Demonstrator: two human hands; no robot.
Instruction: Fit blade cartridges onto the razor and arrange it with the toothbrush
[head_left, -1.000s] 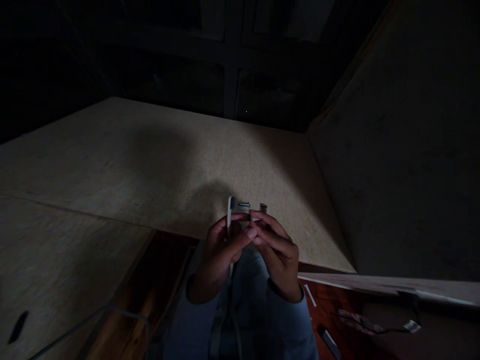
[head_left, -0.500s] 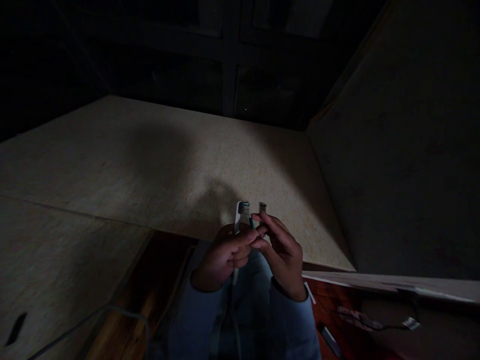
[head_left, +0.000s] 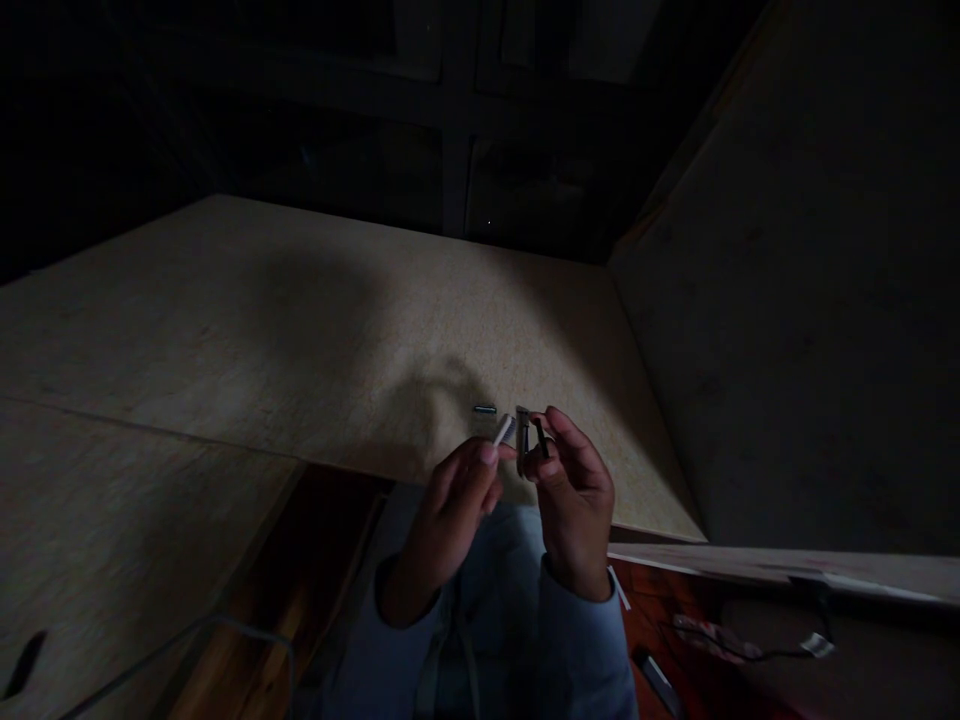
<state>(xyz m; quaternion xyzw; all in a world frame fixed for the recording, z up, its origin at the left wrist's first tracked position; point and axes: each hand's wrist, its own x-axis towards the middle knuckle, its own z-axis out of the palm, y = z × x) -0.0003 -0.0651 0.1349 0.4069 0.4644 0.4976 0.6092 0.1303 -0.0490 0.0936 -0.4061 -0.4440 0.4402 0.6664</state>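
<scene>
In my left hand (head_left: 461, 500) is a white toothbrush (head_left: 502, 430), pinched near its head. Its bristles face right, close to a narrow greyish metal-looking piece (head_left: 522, 440); whether they touch it, I cannot tell. My right hand (head_left: 574, 490) grips a thin dark flat piece (head_left: 541, 438) between thumb and fingers, tilted just right of the greyish piece. Whether these two pieces are joined is not clear. Beyond my left hand, a small teal-edged object (head_left: 485, 409) lies on the pale table (head_left: 420, 300).
A dark board (head_left: 810, 300) rises along the table's right side. A grey cable (head_left: 247, 627) loops at lower left near a dark slot (head_left: 26, 663). On the reddish floor at lower right are a dark bar-shaped object (head_left: 660, 682) and a cord with a white tag (head_left: 817, 645).
The toothbrush has gone from upright to tilted, its head now nearer the pieces at my right hand. My left hand has separated from the small piece both hands were touching.
</scene>
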